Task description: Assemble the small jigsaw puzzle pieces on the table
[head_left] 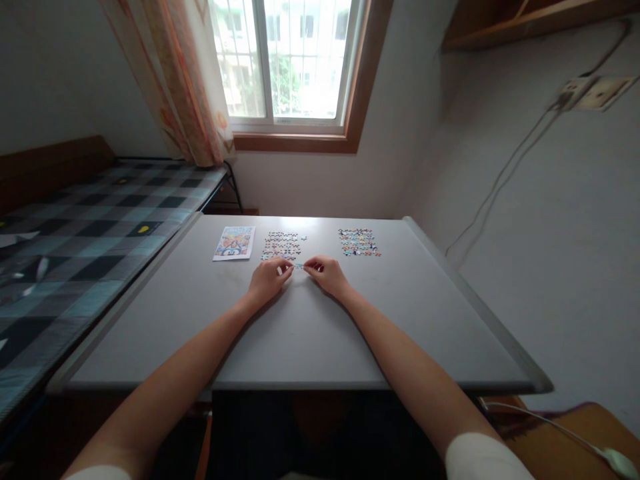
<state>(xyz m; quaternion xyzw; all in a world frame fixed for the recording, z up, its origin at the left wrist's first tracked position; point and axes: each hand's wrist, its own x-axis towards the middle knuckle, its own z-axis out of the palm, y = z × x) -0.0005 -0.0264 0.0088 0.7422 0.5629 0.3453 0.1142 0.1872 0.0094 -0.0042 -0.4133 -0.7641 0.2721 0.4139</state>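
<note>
Centrally, small puzzle bit (299,266) lies between left hand (269,277) and right hand (327,274); both pinching its ends; puzzle rows (282,248) just beyond left hand on table (310,333).

The left hand (269,277) and right hand (327,272) pinch jigsaw pieces (299,266).

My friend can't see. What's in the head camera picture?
A person's left hand and right hand pinch a puzzle bit over a grey table. Beyond lie two groups of puzzle pieces, with a colourful sheet left of them.
</note>
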